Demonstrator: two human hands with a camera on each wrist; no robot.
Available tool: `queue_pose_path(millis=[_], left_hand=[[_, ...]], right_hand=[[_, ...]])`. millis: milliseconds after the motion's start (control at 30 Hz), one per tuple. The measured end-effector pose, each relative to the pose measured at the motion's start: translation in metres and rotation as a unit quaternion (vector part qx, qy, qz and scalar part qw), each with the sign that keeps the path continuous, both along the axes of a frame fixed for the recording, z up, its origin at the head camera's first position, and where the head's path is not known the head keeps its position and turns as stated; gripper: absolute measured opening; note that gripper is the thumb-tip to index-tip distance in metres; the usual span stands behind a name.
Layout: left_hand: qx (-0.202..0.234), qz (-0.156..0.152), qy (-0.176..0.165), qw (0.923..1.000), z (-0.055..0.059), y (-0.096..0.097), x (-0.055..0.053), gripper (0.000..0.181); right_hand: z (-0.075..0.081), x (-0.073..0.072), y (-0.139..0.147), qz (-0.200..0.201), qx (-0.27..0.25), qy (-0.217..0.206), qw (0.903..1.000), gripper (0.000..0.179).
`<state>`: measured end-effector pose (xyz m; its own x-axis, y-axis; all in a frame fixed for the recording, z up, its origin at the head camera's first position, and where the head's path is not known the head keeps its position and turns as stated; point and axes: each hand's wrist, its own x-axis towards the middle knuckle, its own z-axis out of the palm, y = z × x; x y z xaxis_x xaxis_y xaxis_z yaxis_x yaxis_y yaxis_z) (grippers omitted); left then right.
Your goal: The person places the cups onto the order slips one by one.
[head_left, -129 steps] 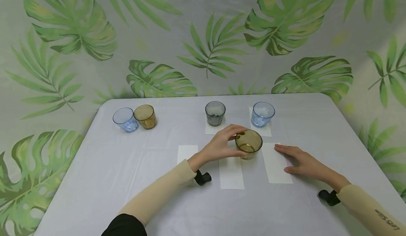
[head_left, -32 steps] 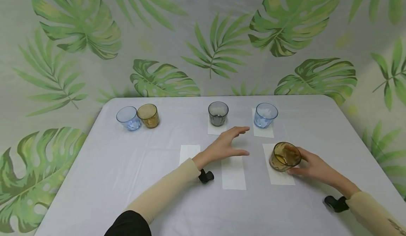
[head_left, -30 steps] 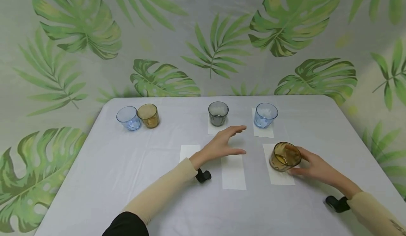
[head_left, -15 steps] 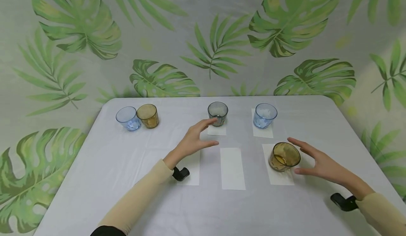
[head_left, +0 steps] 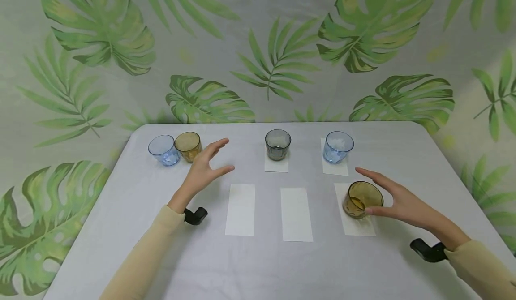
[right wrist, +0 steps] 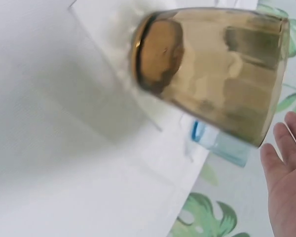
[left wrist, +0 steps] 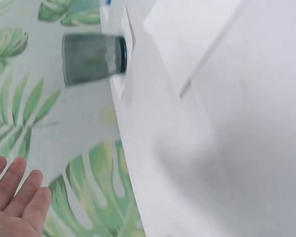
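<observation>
An amber glass tumbler (head_left: 362, 200) stands upright on the right-hand white paper strip (head_left: 357, 229). My right hand (head_left: 407, 206) is spread beside it, fingers behind and thumb near its lower right side; in the right wrist view the fingers stand apart from the tumbler's (right wrist: 217, 69) rim. My left hand (head_left: 201, 170) is raised over the left half of the table, fingers apart and holding nothing. Just behind it stands a second amber tumbler (head_left: 187, 144), partly hidden by the hand, with a blue tumbler (head_left: 163, 151) close against its left side.
At the back, a grey tumbler (head_left: 277, 145) and another blue tumbler (head_left: 337, 147) each stand on a paper strip. Two bare paper strips, a left one (head_left: 240, 210) and a middle one (head_left: 296, 215), lie in front. The white-covered table (head_left: 258, 268) meets a leaf-patterned cloth (head_left: 274, 58) behind.
My left hand passed the amber tumbler to my right hand, which set it on the right-hand strip and let go. My left hand has since swung left toward the two tumblers there.
</observation>
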<state>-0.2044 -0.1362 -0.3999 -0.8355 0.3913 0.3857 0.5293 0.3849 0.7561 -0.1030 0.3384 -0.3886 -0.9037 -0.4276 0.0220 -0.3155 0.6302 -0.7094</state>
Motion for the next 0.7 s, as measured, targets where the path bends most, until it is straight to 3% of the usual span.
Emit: queue_pose_path(millis=[100,267,533,700], left_hand=[[-0.013,0.035,0.007,0.9993,-0.01,-0.022,-0.012,0.072],[-0.042,0.085,0.0,0.9955,-0.002,-0.047,-0.017,0.073],[-0.075,0.097,-0.034,0.9918,0.008,-0.073,-0.029,0.08],[-0.118,0.104,-0.07,0.9851,0.011,-0.087,-0.04,0.086]], right_hand=[[0.001,-0.003,-0.009,0.0,0.003,-0.002,1.0,0.085],[0.003,-0.007,-0.024,0.008,-0.006,-0.019,0.9998,0.084],[0.003,-0.011,-0.046,0.041,-0.01,-0.01,0.999,0.08],[0.001,-0.012,-0.059,0.039,0.024,0.016,0.9988,0.08]])
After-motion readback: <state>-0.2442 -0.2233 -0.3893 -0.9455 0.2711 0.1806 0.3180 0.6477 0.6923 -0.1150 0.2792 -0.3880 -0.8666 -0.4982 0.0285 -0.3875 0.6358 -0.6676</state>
